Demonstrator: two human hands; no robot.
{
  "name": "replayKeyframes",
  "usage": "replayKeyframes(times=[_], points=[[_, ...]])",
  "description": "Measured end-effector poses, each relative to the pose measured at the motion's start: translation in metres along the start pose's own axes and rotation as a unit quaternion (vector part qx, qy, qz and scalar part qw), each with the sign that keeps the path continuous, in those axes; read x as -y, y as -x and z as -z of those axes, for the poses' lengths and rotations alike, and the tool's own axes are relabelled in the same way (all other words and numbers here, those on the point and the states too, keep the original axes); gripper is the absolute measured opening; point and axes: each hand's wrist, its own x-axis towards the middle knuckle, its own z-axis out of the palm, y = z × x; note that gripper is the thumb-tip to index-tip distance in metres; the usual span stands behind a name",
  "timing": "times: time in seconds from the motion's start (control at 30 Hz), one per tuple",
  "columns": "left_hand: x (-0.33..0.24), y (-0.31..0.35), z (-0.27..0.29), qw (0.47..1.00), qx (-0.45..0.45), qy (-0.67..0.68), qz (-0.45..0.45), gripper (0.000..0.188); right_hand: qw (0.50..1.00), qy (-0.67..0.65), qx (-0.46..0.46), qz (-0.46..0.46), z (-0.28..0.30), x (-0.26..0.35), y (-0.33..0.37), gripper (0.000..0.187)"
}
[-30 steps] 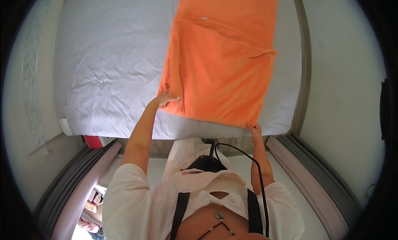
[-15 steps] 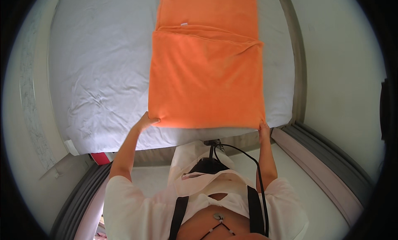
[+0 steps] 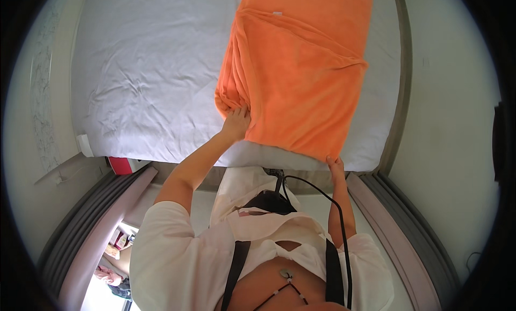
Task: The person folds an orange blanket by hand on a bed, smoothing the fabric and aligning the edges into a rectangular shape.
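An orange blanket (image 3: 301, 90) lies on the bed, with its near part folded back over the rest. At its left side, my left hand (image 3: 236, 122) has its fingers curled into the bunched edge, where the fabric gathers in lengthwise folds. My right hand (image 3: 335, 163) pinches the near right corner at the front of the bed. The blanket's front edge slants down from my left hand to my right. A small white tag (image 3: 277, 13) shows near the upper fold.
A wrinkled pale grey sheet (image 3: 145, 85) covers the bed, which has a wooden edge (image 3: 404, 69) along the right. Gathered grey curtains stand at both lower sides. A red and white box (image 3: 121, 165) sits by the near left corner. A black cable (image 3: 342, 219) hangs down my front.
My left hand has moved inward and up the blanket's left side, bunching that edge. The right hand still grips the near right corner. The view has shifted, so the blanket appears farther right.
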Motion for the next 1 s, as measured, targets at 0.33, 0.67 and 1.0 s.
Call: replayKeyframes(times=[0.33, 0.67, 1.0], points=[[0.044, 0.002, 0.011, 0.968, 0.155, 0.190, 0.051, 0.052, 0.999, -0.001, 0.026, -0.033, -0.001, 0.005, -0.001, 0.025], [0.075, 0.035, 0.000, 0.969, 0.238, 0.035, 0.055, 0.049, 0.994, 0.075, 0.080, -0.010, 0.009, 0.004, -0.004, 0.033], [0.057, 0.035, 0.088, 0.982, -0.036, 0.183, -0.026, 0.038, 0.962, -0.068, -0.076, 0.252, 0.020, 0.102, 0.026, 0.030]])
